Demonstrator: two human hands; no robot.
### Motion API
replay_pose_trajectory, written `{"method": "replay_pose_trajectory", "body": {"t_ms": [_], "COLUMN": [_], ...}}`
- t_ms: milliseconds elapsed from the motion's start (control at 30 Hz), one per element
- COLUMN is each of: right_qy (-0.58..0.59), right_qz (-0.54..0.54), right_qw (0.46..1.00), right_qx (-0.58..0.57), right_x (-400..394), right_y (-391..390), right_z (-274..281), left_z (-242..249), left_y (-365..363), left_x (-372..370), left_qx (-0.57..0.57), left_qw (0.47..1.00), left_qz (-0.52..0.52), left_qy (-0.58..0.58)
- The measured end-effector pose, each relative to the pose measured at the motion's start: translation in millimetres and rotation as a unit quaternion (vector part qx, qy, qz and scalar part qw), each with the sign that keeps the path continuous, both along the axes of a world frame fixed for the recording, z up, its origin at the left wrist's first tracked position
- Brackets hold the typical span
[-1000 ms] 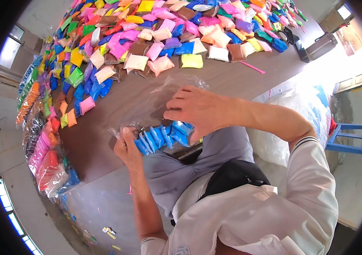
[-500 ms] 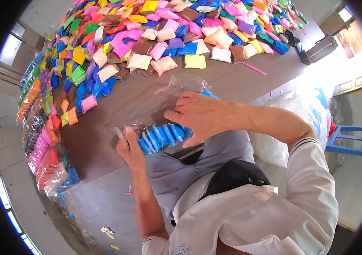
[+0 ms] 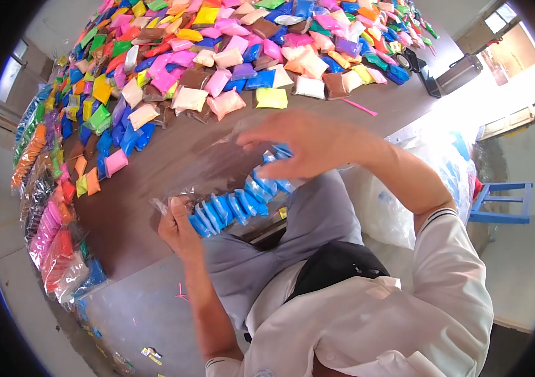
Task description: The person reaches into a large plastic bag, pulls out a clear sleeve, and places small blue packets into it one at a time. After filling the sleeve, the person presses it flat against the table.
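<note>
A clear plastic bag holds a row of blue packets (image 3: 233,204) at the near edge of the brown table (image 3: 129,220). My left hand (image 3: 181,227) pinches the left end of this bag between thumb and fingers. Over the right end of the row, my right hand (image 3: 305,144) is spread, its fingers apart and slightly blurred. Several blue packets show beneath its thumb. Whether the right fingers touch the bag cannot be made out.
A large heap of coloured packets (image 3: 217,60) covers the table's far side. Filled bags of packets (image 3: 48,226) line its left edge. A pink stick (image 3: 360,107) lies at the right. Beyond are a plastic sack (image 3: 399,201) and a blue stool (image 3: 501,202).
My right hand has risen off the bag's right side and opened, uncovering more blue packets. The view has shifted slightly. My left hand keeps hold of the bag's end.
</note>
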State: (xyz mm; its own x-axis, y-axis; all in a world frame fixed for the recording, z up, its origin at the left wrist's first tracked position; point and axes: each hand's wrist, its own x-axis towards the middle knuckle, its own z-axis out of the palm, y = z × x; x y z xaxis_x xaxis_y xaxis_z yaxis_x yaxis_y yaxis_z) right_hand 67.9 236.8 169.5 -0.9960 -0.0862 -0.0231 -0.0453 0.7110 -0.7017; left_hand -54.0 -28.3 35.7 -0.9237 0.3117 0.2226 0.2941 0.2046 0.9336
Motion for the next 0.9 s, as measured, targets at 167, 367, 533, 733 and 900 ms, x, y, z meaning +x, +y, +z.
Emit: {"method": "replay_pose_trajectory", "body": {"t_ms": [167, 367, 533, 733, 900], "right_qy": [-0.037, 0.026, 0.001, -0.040, 0.038], "right_qz": [0.020, 0.066, 0.085, 0.097, 0.090], "right_qw": [0.997, 0.978, 0.968, 0.960, 0.964], "right_qx": [0.062, 0.194, 0.238, 0.261, 0.247], "right_x": [20.3, 26.7, 16.6, 12.5, 16.5], "right_y": [25.1, 0.4, -0.7, 3.0, 7.8], "right_z": [6.3, -13.9, -32.0, -42.9, -42.9], "left_z": [-2.3, 1.3, 1.8, -2.0, -2.1], "left_y": [-0.3, -1.4, -1.2, -2.3, -2.3], "left_x": [-0.9, -0.7, 0.0, -0.7, -0.1], "left_qx": [0.011, 0.009, -0.011, -0.023, -0.025], "left_qw": [1.000, 1.000, 1.000, 0.999, 1.000], "left_qz": [-0.007, -0.018, -0.007, -0.009, -0.007], "left_qy": [0.010, 0.019, 0.020, 0.025, 0.014]}}
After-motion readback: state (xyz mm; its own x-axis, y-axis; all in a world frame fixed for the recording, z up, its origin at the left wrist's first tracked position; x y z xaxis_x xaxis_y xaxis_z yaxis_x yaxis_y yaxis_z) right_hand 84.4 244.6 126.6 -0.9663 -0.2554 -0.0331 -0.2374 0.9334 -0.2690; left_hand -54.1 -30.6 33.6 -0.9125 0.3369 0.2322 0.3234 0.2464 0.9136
